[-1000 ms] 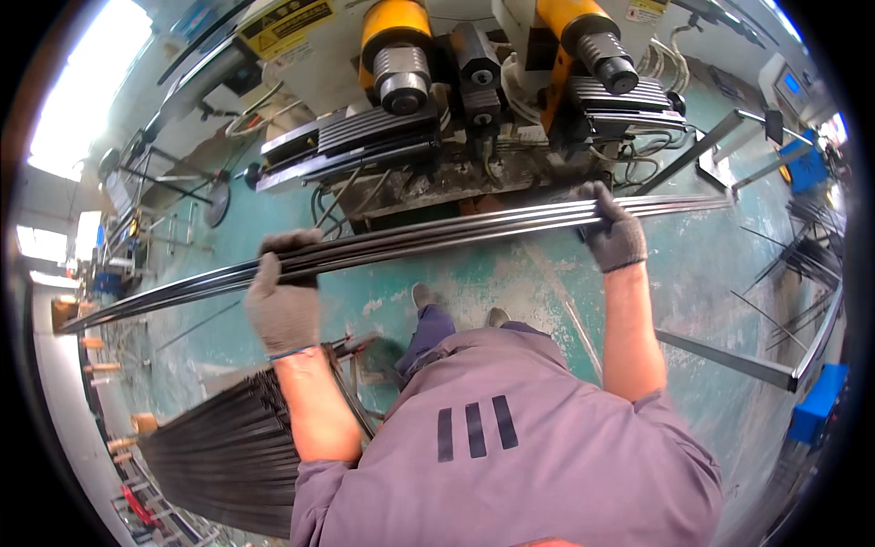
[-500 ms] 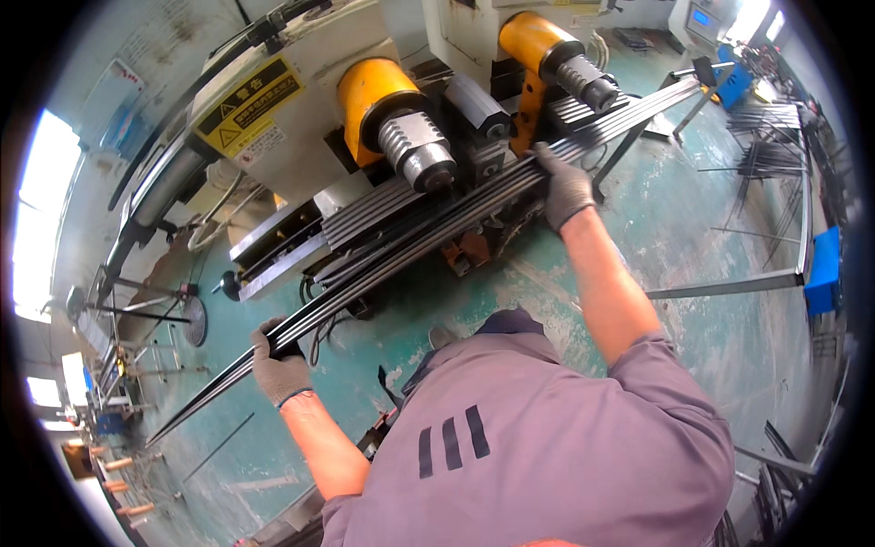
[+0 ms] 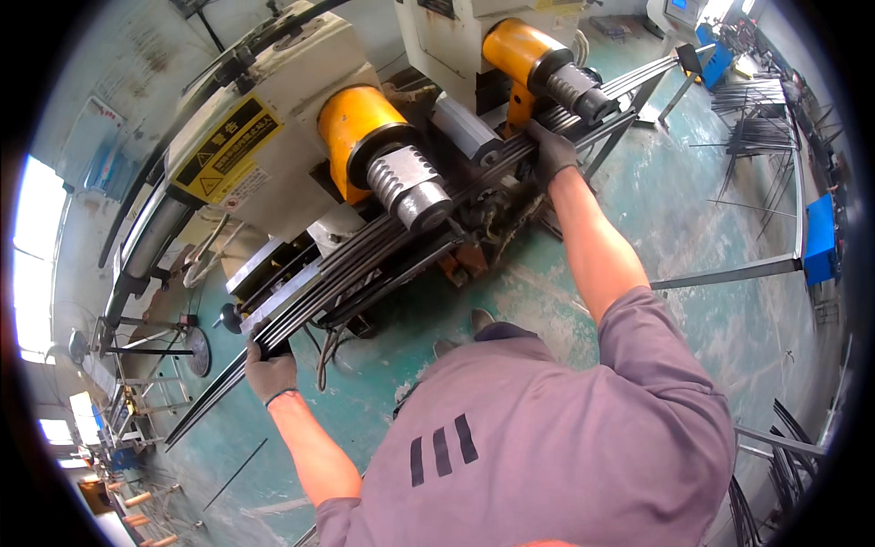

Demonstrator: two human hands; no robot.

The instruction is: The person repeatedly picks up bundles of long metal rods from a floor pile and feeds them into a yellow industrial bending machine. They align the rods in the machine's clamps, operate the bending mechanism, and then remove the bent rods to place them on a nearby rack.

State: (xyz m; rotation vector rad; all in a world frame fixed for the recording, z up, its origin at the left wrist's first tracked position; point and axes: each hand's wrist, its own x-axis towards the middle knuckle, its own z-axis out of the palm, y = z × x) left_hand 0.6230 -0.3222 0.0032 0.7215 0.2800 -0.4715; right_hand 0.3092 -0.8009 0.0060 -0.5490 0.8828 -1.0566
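The floor point(image 3: 693, 210) under me is worn green-painted concrete in a workshop, scuffed pale in places, with bright windows far off to my left. Ahead of me stands a cream-coloured machine point(image 3: 273, 109) with a yellow-and-black warning label on its casing. Two yellow cylinders jut out from it, each ending in a ribbed grey metal head: the nearer one point(image 3: 378, 150) sits in the middle of my view, the farther one point(image 3: 538, 59) up toward the top.

I hold a bundle of long dark metal rods point(image 3: 383, 251) that runs diagonally from lower left to upper right. It passes just under the nearer ribbed head and rests across the machine's grooved bed. My left hand point(image 3: 271, 369), in a grey glove, is closed around the bundle near its lower end; past it the rod tips fan out toward the floor. My right hand point(image 3: 550, 150), also gloved in grey, is clamped on the same bundle far up, right beside the farther cylinder's head, with my arm stretched out full.

My grey shirt with three dark stripes fills the lower part of the view. Off to my right, more thin rods point(image 3: 756, 118) lie on a metal rack, near a blue box point(image 3: 820, 237).
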